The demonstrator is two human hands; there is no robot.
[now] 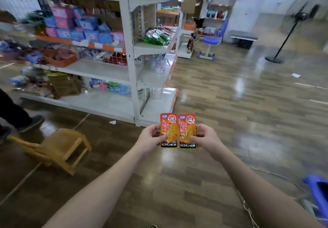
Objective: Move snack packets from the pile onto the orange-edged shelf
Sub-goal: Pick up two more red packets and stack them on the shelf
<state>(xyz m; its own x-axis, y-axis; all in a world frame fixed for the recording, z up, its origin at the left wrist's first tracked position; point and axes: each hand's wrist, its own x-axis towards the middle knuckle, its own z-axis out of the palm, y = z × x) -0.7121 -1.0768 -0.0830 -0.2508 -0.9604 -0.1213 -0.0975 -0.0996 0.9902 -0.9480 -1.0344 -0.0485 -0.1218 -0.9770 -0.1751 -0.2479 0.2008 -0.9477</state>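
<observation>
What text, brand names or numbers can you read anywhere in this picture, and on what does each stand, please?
"KONCHEW": black band at the foot of the left packet, pinched by the left hand.
"KONCHEW": the same band on the right packet, pinched by the right hand.
Chinese print on both packets: too blurred to read surely.
Boxes on the shelf and shelf-edge tags: too blurred to read.

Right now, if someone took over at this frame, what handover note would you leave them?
Left hand: pinches one orange snack packet, upright.
Right hand: pinches a matching second packet beside it.
Both hang above the floor, short of the orange-edged shelf rack; pile not in view.
Done: two packets in hand. Left: place them on the shelf.
</observation>
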